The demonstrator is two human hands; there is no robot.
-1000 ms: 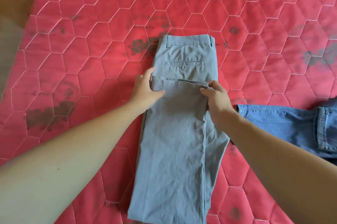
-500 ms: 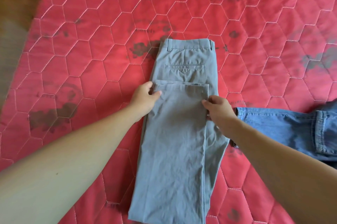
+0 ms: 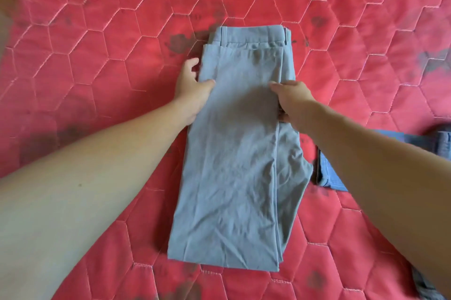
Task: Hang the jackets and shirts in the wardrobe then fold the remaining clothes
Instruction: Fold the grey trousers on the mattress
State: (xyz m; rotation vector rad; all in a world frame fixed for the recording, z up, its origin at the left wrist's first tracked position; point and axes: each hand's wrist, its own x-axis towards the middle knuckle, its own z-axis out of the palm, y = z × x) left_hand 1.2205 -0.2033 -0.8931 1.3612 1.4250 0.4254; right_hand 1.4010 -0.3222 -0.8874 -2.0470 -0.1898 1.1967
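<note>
Folding stage of the task, seen from the head camera. One pair of grey trousers (image 3: 234, 165) lies flat on one red quilted cover (image 3: 97, 43), doubled lengthwise and folded once, so that the hems sit just below the waistband (image 3: 251, 34). The left hand (image 3: 191, 89) rests at the trousers' left edge, thumb laid on the upper layer and fingers running alongside it. Whether those fingers curl under the cloth cannot be told. The right hand (image 3: 292, 99) lies on the trousers' right edge with bent fingers on top. Whether it is pinching the fabric there also cannot be told. Just right of the trousers, and apart from them, one denim garment (image 3: 328, 172) is partly hidden behind the right forearm. Count: two hands, one pair of trousers, one denim piece, one cover; no hanger or wardrobe is in view. Risks: the layers on the right side already sit unevenly, so a second fold would probably lock in a skewed edge. Uneven pulling by the two hands could drag the hems off the waistband, and the creases at the near end may set if they are not smoothed.
</note>
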